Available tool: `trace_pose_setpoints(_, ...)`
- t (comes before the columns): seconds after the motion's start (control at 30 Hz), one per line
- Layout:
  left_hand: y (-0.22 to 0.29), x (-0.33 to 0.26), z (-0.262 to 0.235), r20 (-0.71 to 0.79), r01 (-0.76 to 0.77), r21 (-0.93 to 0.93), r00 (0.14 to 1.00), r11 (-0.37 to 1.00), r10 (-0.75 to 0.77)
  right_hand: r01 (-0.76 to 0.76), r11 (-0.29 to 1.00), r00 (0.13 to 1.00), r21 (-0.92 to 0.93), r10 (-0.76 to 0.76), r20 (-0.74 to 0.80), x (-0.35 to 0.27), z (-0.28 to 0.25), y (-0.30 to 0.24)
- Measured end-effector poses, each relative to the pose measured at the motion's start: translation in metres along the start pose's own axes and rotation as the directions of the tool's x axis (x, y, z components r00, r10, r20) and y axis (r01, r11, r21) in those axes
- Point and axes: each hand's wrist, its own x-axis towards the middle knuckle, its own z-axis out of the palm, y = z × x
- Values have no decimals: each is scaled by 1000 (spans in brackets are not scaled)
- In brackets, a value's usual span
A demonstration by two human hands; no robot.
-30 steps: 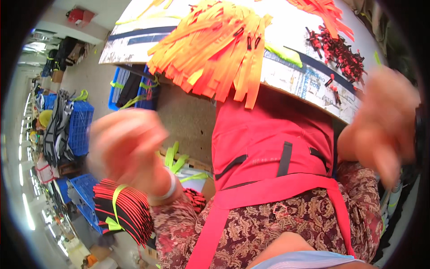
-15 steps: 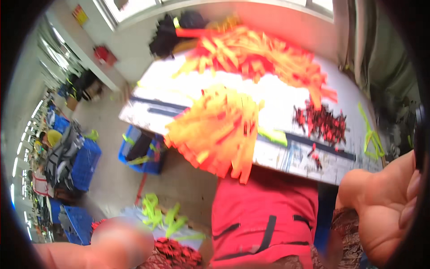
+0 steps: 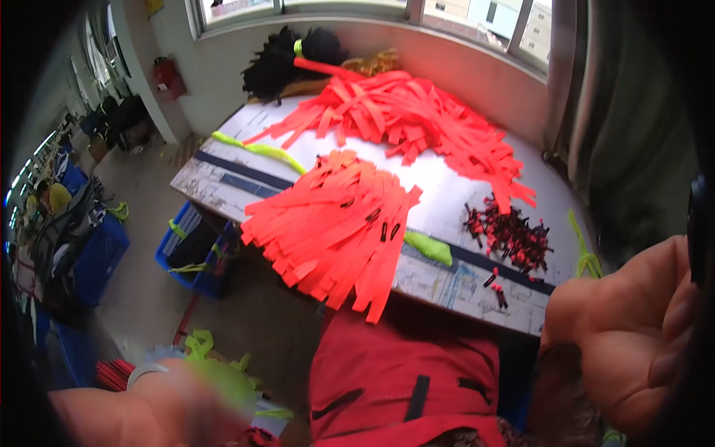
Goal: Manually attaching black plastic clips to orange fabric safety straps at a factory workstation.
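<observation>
My left hand (image 3: 167, 402) is low at the left, blurred, above a floor pile of yellow-green strips (image 3: 199, 344); its fingers do not show clearly. Up at the right rim is my right hand (image 3: 633, 328), palm side showing, fingers curled in beside a dark edge (image 3: 696, 231). Whatever they hold is hidden. Between my hands, a fanned bundle of orange-red fabric strips (image 3: 335, 231) lies on the table (image 3: 246, 197) and hangs over its front edge. A larger heap of such strips (image 3: 424, 112) lies behind it.
Small black-and-red pieces (image 3: 518, 238) are piled at the table's right, near a yellow-green strip (image 3: 428, 248). A black bundle (image 3: 290, 63) is at the back left. Blue crates (image 3: 194, 246) stand on the floor at left. Red cloth (image 3: 402, 372) covers my front.
The view has shifted, so the table appears lower and further left. The earlier glare and blur have lessened. Both hands stay near the lower left and right rim; the strips look unmoved.
</observation>
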Motion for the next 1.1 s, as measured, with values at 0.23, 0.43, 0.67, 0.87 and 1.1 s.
trace_pose_setpoints(0.23, 7, 12, 116, 175, 107, -70, 980, 992, -93, -22, 996, 991, 90, 10, 136, -16, 50, 19)
trace_pose_setpoints(0.43, -46, -146, 130, 438, 875, 26, 425, 484, -792, -629, 523, 777, 575, 433, 457, -73, 196, 3)
trace_pose_setpoints(0.67, -146, -387, 89, 552, 751, 588, -104, 299, -827, -535, 793, 470, 292, -8, 883, -198, 435, 20)
trace_pose_setpoints(0.87, -166, -450, 124, 521, 257, 826, -9, 502, -853, 145, 971, 508, 189, -237, 828, -227, 592, 45)
trace_pose_setpoints(1.1, -169, -450, 120, 516, 336, 814, -45, 473, -855, 381, 917, 322, 116, -250, 913, -239, 707, 7)
